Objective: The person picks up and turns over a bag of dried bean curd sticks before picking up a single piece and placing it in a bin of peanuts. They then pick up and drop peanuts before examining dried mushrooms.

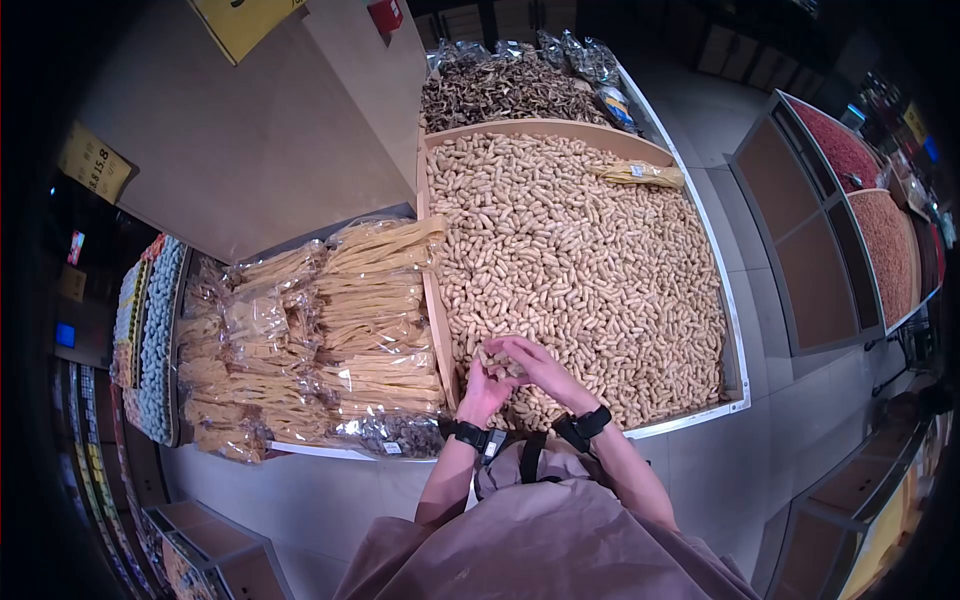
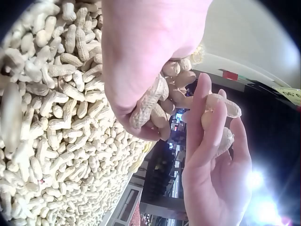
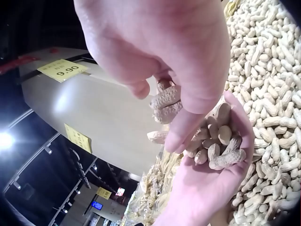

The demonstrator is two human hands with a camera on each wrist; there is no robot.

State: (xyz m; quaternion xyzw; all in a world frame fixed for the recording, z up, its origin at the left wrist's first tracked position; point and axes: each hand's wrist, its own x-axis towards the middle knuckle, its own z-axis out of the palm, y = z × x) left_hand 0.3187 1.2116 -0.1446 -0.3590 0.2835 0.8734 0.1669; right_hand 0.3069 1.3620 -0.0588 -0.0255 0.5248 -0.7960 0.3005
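Note:
Both hands are close together over the front of a bin of unshelled peanuts (image 1: 580, 270). My left hand (image 1: 483, 393) is cupped, its fingers curled round several peanuts (image 3: 228, 157) that lie in the palm, as the right wrist view shows. Just above it, my right hand (image 1: 537, 368) holds a few peanuts (image 3: 165, 106) between thumb and fingers. In the left wrist view, the right hand (image 2: 214, 174) faces the camera with peanuts (image 2: 225, 106) among its bent fingers, while the left hand (image 2: 141, 61) covers part of its own handful.
Left of a wooden divider (image 1: 437, 330) lie bagged dried strips (image 1: 370, 300). A clear packet (image 1: 640, 174) rests on the peanuts at the back right, with dark dried goods (image 1: 510, 90) behind. A metal rim (image 1: 735, 340) edges the bin; a tall panel (image 1: 250, 130) stands at back left.

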